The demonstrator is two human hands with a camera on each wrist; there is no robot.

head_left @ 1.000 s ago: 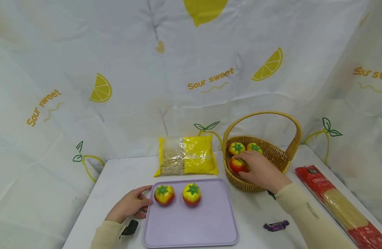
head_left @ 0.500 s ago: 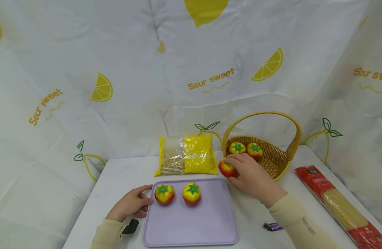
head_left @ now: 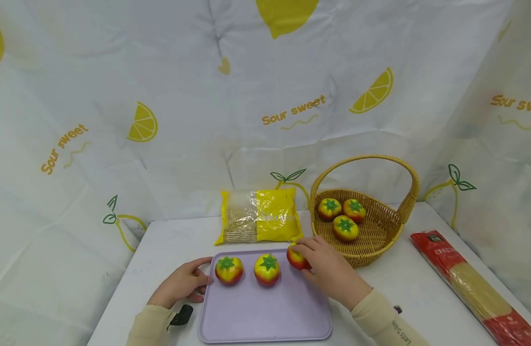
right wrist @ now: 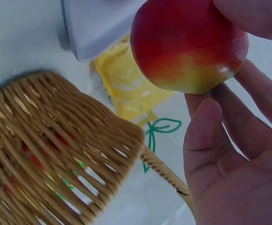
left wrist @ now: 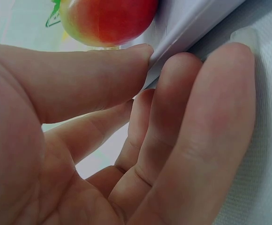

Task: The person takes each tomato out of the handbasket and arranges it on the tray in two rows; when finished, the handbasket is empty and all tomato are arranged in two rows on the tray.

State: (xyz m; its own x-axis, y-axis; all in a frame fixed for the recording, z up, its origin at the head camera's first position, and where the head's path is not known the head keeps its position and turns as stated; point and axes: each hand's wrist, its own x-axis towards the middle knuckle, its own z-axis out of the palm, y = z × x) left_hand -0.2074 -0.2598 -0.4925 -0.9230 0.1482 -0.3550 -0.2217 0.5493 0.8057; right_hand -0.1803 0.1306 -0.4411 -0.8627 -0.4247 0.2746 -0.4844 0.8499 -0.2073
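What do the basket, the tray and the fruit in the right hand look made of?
Basket: woven wicker, matte strands showing. Tray: probably plastic, smooth lilac with moulded rim. Fruit in the right hand: likely foam or plastic, with even, faintly glossy colouring.

Round red-yellow tomato [head_left: 297, 258] looks smooth, softly glossy; lilac rectangular plastic tray [head_left: 265, 312] matt; tan basket [head_left: 378, 226] rough woven wicker; white desk [head_left: 170, 245] cloth-covered.
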